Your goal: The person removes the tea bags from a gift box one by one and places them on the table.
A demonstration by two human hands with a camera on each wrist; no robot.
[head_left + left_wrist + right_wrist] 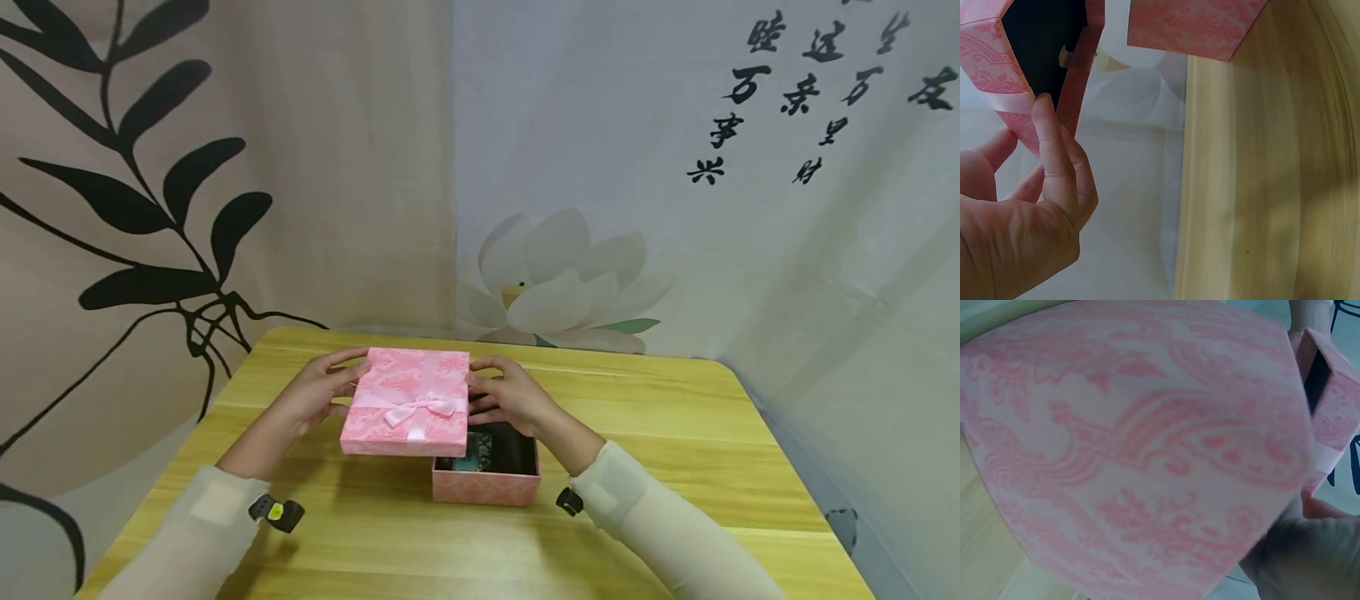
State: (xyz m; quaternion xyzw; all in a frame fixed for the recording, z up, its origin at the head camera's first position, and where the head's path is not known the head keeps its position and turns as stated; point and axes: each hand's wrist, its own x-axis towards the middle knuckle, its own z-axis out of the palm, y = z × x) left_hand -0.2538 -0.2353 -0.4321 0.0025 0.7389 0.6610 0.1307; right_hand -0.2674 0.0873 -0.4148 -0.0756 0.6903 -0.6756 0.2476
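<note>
On the wooden table (675, 450) before you stands an open pink box (486, 489), and the pink patterned lid (408, 379) with its ribbon bow (424, 410) is held up at the box's 10 o'clock, overlapping part of it in the head view. Your left hand (322, 392) pinches the lid's edge at 9 o'clock, a fingertip at the inner rim, while your right hand (519, 400) grips the edge at 3 o'clock. Toward the box's 9 o'clock, a teal-and-grey item (468, 452) shows against the dark interior.
</note>
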